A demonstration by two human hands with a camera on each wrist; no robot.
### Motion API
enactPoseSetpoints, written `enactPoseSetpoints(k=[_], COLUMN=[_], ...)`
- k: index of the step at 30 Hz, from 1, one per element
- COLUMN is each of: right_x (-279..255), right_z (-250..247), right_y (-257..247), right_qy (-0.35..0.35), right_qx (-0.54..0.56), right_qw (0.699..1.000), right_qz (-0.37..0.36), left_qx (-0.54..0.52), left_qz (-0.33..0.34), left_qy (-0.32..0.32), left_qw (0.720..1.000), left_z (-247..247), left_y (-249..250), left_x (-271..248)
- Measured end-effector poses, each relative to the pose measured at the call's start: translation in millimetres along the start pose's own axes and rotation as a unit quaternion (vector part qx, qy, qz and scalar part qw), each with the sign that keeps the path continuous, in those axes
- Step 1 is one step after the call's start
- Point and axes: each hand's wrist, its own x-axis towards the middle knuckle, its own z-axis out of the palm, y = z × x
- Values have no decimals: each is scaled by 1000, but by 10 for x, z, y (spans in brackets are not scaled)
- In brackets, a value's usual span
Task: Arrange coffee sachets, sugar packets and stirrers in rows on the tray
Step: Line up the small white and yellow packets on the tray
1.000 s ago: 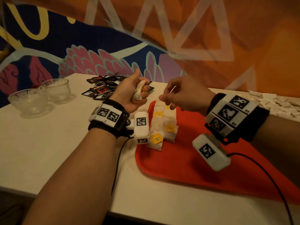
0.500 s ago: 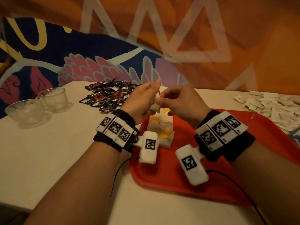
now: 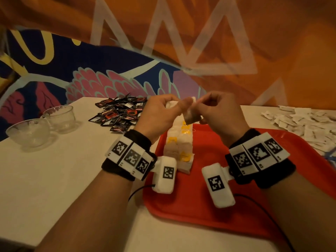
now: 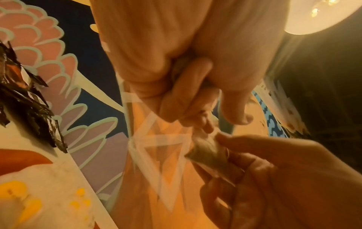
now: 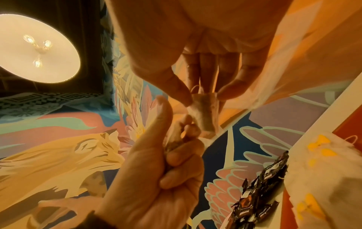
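Both hands are up over the far left end of the red tray. Left hand is fisted around a small bunch of pale sachets, and the right hand pinches one sachet by thumb and fingers. Two rows of white packets with yellow tags sit on the tray. Dark sachets are piled at the tabletop's far edge.

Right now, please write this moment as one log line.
left hand: grips white sachets | right hand: pinches one sachet | red tray: two short rows
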Motion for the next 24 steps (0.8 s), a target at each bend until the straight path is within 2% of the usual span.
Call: enactPoseSetpoints(k=[5, 9, 14, 21, 24], right_x=[-44, -60, 5, -15, -4], right_z=[58, 35, -47, -43, -44], right_y=[-12, -38, -25, -45, -59], right_qy=[-8, -48, -12, -105, -148], right_qx=[-26, -37, -32, -82, -79], right_qw=[999, 997, 999, 991, 984], right_qz=[-32, -38, -34, 1, 67], left_qx=[-42, -95, -108, -161, -181], left_qz=[-38, -55, -53, -76, -101], left_qy=[6, 25, 56, 5, 4], left_qw=[998, 994, 991, 984, 978], left_z=[124, 107, 6, -90, -142], left_y=[-8, -31, -58, -42, -87], left_x=[-20, -9, 20, 13, 46])
